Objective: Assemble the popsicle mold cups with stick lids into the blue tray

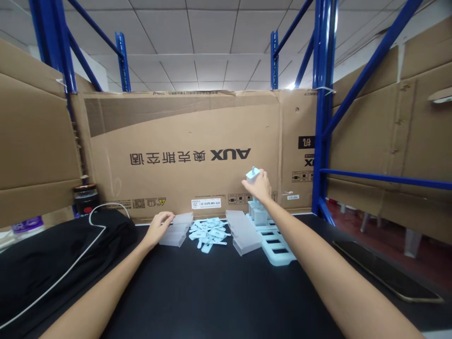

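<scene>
My right hand [260, 186] is raised over the back of a pale blue ice pop mold stand [277, 260]. Its fingers are wrapped round an ice pop mold with a light blue stick lid [253, 175], held upright. Below it, several lidded molds [260, 215] stand in the back of the stand; the front slots show open. My left hand [160, 227] lies at the left row of translucent ice pop molds [176, 235], fingers curled over the far-left mold. Between the rows lies a pile of light blue stick lids [209, 233]. Another row of translucent molds [243, 233] sits left of the stand.
A printed cardboard sheet [190, 122] walls off the back, between blue rack posts [323, 94]. At left are black cloth [116, 235], a white cable [100, 227] and a dark jar [85, 200]. A phone-like dark slab [384, 270] lies at right on the black tabletop [212, 296].
</scene>
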`<state>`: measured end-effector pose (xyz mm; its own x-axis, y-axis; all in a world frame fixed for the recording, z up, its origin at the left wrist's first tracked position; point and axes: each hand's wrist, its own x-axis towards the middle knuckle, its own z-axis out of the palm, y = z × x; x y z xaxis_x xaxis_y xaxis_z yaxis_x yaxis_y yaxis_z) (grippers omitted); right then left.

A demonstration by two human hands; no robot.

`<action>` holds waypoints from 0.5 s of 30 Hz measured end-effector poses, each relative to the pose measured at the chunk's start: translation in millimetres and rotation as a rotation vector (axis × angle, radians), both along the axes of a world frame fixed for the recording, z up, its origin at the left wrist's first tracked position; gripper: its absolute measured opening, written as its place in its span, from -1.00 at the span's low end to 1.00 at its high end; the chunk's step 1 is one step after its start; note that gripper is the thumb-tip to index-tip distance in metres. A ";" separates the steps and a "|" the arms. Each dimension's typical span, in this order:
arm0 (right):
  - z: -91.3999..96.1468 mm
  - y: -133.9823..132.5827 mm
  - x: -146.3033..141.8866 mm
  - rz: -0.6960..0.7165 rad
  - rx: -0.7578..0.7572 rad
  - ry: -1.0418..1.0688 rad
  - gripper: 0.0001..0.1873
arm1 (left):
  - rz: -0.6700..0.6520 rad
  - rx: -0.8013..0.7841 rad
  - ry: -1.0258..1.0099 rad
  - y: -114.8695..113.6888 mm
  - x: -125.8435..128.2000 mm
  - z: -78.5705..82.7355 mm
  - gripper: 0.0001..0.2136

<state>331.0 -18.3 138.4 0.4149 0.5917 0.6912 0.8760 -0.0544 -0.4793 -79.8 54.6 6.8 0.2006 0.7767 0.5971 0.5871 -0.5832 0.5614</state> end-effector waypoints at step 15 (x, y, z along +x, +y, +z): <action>-65.0 -16.4 -105.3 0.280 -0.452 -0.713 -0.53 | -0.241 0.288 0.375 -49.7 40.4 29.1 -0.68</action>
